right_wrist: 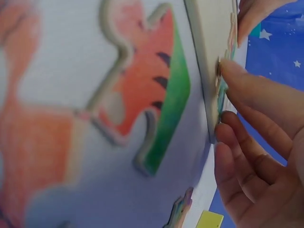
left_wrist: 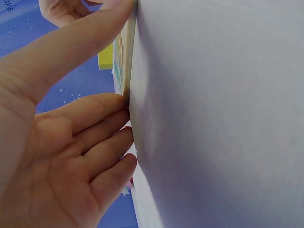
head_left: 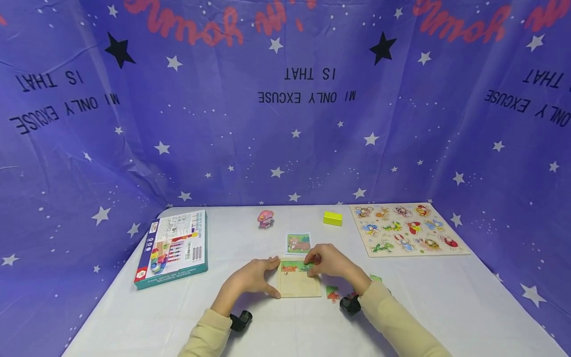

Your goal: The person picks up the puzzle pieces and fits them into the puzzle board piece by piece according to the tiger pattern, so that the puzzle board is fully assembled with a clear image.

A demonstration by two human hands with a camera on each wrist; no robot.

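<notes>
A shallow wooden puzzle tray lies in front of me, with orange and green puzzle pieces along its far side. My left hand spans the tray's left edge, thumb at the near corner and fingertips at the far one. In the left wrist view its fingers are nearly straight against the edge. At the tray's far right, my right hand pinches a green puzzle piece between thumb and fingers, low over the tray; the fingers partly cover it. An orange-striped puzzle piece lies right of the tray.
Beyond the tray lies a picture card with a brown animal. Farther back are a pink toy and a yellow block. A boxed bead set sits left, an insect puzzle board right. Another green piece shows by the right forearm.
</notes>
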